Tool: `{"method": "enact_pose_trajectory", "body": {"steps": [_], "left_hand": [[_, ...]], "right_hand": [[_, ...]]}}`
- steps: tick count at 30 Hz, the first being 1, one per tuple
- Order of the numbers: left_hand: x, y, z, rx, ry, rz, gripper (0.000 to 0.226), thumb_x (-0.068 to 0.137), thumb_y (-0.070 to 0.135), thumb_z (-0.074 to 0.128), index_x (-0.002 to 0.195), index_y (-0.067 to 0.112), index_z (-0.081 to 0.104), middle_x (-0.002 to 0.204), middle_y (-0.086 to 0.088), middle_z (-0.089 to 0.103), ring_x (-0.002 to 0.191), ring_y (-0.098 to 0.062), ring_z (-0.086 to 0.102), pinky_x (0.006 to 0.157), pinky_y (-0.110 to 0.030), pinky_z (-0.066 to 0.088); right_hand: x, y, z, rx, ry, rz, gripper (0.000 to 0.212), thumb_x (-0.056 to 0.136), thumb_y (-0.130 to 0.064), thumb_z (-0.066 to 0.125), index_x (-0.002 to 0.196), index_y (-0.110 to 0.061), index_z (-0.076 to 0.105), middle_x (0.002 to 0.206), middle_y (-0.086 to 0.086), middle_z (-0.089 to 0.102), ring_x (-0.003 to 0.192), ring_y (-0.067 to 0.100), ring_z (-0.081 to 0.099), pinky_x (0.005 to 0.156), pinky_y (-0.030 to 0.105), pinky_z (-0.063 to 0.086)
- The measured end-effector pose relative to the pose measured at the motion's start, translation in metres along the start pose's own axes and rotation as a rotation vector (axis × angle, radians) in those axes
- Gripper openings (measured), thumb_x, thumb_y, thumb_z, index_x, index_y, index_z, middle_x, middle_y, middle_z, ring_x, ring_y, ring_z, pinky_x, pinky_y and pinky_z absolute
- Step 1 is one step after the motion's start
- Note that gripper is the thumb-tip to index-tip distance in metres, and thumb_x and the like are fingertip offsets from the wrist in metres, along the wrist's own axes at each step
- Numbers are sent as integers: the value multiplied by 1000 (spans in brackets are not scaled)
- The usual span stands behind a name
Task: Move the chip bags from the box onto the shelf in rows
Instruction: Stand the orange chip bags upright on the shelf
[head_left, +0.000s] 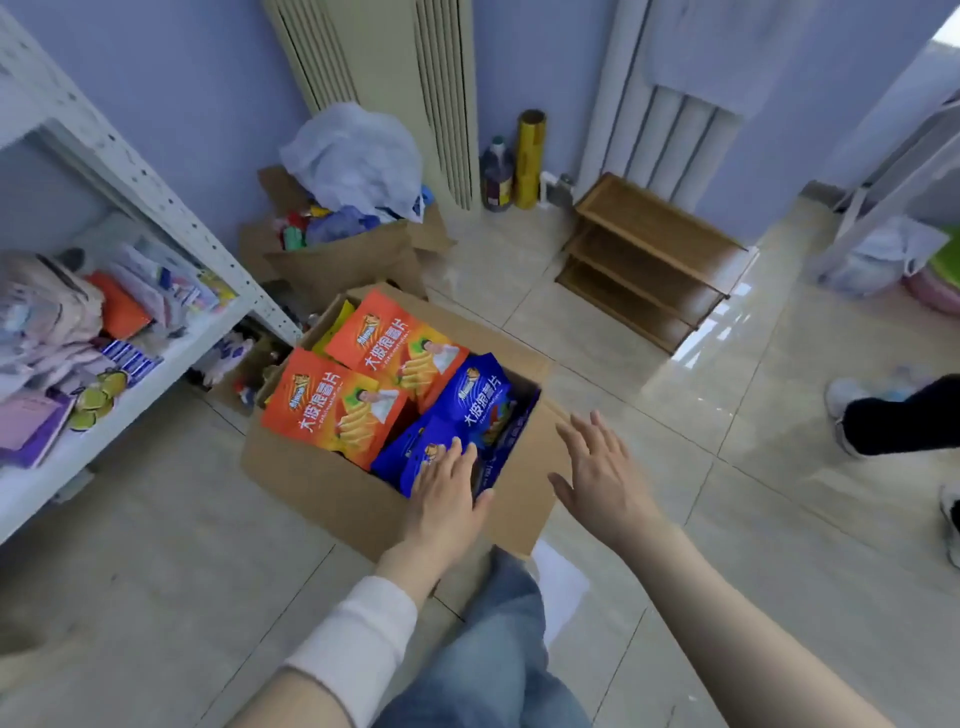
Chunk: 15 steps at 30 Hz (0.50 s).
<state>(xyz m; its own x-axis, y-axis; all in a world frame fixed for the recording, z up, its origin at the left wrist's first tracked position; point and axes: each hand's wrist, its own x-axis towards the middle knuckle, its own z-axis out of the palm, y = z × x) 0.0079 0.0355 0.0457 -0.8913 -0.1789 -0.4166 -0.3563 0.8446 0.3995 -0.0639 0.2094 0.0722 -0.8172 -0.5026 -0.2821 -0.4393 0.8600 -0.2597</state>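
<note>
An open cardboard box stands on the tiled floor in front of me. Inside lie two orange chip bags, a yellow bag at the back, and blue chip bags on the right side. My left hand lies flat with straight fingers on the nearest blue bag at the box's front corner. Beside the box's right wall, my right hand hovers with fingers spread and holds nothing. The white metal shelf stands at the left.
The shelf's board carries mixed packets and cloths. Behind the chip box a second cardboard box holds bags and clutter. A low wooden rack, a bottle and a gold roll stand by the wall. Another person's legs and shoes are at right.
</note>
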Motion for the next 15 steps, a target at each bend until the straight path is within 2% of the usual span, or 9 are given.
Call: {"method": "enact_pose_trajectory", "body": {"steps": [6,11,15], "left_hand": [[28,-3,-4,-127,69,-133,59,98,35,40,148,16,16,157,-2,8,144,-18,3,115,-31,2],[41,-9,-15,-211,147,-240,58,98,34,39,148,16,15,157,-2,7,144,-18,4,116,-33,4],[55,-30,-16,-289,202,-395,58,98,35,38,148,16,15,157,-4,7,144,-18,6,117,-33,9]], "right_hand": [[42,4,-18,-59,-76,-125,64,95,-42,40,147,-17,13,155,4,12,144,23,2,115,33,8],[87,24,-43,-110,-121,-136,63,95,-44,41,146,-19,16,154,2,17,143,22,8,116,34,14],[148,7,-41,-80,-183,-189,62,92,-44,47,144,-20,23,150,1,26,140,19,20,111,32,25]]}}
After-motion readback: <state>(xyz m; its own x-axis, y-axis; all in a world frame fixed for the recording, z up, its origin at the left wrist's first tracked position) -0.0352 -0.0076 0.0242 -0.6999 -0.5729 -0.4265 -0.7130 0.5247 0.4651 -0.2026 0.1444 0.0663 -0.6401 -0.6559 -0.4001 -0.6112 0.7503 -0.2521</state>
